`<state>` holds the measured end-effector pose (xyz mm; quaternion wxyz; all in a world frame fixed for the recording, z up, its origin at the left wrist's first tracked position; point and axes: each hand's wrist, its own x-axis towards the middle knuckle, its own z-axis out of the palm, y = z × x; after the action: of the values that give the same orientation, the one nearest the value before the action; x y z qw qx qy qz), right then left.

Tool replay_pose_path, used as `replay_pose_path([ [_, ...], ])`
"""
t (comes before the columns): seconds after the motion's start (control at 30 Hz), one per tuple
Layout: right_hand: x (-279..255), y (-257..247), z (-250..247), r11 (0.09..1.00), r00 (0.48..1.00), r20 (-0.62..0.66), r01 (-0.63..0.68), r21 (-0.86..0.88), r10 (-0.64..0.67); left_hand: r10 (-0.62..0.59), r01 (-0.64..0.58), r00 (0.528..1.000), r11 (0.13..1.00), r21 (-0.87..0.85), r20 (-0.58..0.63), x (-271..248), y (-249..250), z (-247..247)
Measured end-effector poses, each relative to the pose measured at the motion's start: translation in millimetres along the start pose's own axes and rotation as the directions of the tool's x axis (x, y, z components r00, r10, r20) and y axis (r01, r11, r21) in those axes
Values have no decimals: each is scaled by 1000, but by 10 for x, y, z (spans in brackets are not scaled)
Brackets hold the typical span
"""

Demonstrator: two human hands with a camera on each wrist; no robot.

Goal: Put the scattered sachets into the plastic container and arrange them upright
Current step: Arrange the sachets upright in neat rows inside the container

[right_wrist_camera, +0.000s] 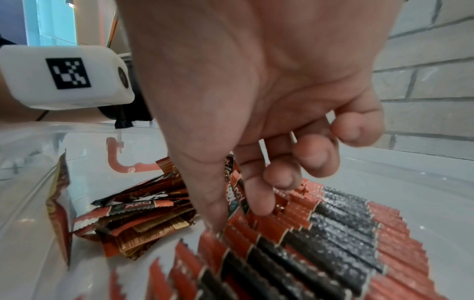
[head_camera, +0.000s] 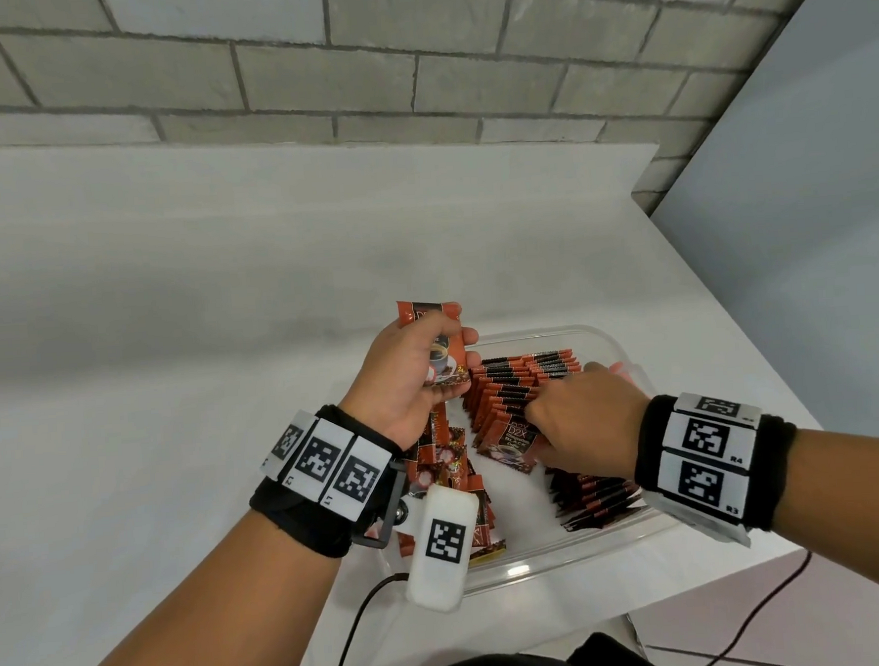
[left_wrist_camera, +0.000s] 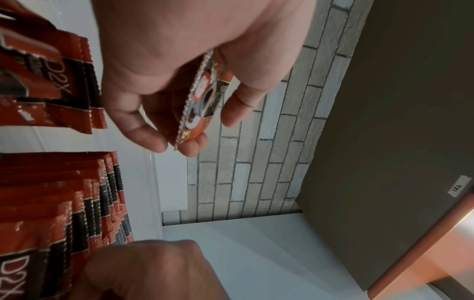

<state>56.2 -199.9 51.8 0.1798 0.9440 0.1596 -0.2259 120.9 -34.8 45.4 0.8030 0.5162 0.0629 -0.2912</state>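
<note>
A clear plastic container (head_camera: 544, 565) stands on the white table. My left hand (head_camera: 404, 371) is above its far left corner and grips one orange and black sachet (head_camera: 447, 363), seen edge-on as the sachet (left_wrist_camera: 202, 97) between thumb and fingers of the left hand (left_wrist_camera: 200, 132). My right hand (head_camera: 581, 416) reaches into the container onto a row of upright sachets (head_camera: 523, 384). There the thumb and forefinger of the right hand (right_wrist_camera: 238, 211) pinch the top of one sachet (right_wrist_camera: 232, 190) in the row (right_wrist_camera: 333, 233). Loose sachets (right_wrist_camera: 143, 219) lie in a pile at the container's left end (head_camera: 440, 466).
A second row of leaning sachets (head_camera: 591, 498) fills the near right of the container. The table (head_camera: 171, 349) ends at an edge just right of the container, and a brick wall (head_camera: 411, 77) runs behind it. A black cable (head_camera: 353, 641) hangs at the near edge.
</note>
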Motion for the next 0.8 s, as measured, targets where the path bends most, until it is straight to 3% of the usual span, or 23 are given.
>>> replay_pose_path([
  [0.13, -63, 97, -93, 998, 998, -47, -29, 50, 32, -49, 49, 999, 998, -42, 15, 4, -2, -20],
  [0.23, -108, 246, -211, 953, 980, -164, -57, 298, 109, -59, 60, 996, 998, -6, 63, -26, 6, -2],
  [0.37, -123, 307, -363, 629, 882, -354, 88, 772, 311, -48, 38, 992, 995, 91, 115, -66, -13, 45],
  [0.43, -102, 271, -376, 483, 882, -314, 117, 868, 352, -38, 20, 990, 992, 128, 135, -68, -24, 65],
  [0.6, -33, 245, -333, 288, 900, -252, 151, 946, 355, -55, 28, 989, 982, 189, 138, -80, -25, 117],
  [0.7, -67, 283, -316, 279, 902, -229, 129, 952, 365, -120, 113, 992, 985, 134, 48, -63, -4, 118],
  [0.8, -156, 294, -236, 401, 922, -208, 64, 914, 326, -166, 168, 986, 981, 97, -31, -24, -1, 94],
])
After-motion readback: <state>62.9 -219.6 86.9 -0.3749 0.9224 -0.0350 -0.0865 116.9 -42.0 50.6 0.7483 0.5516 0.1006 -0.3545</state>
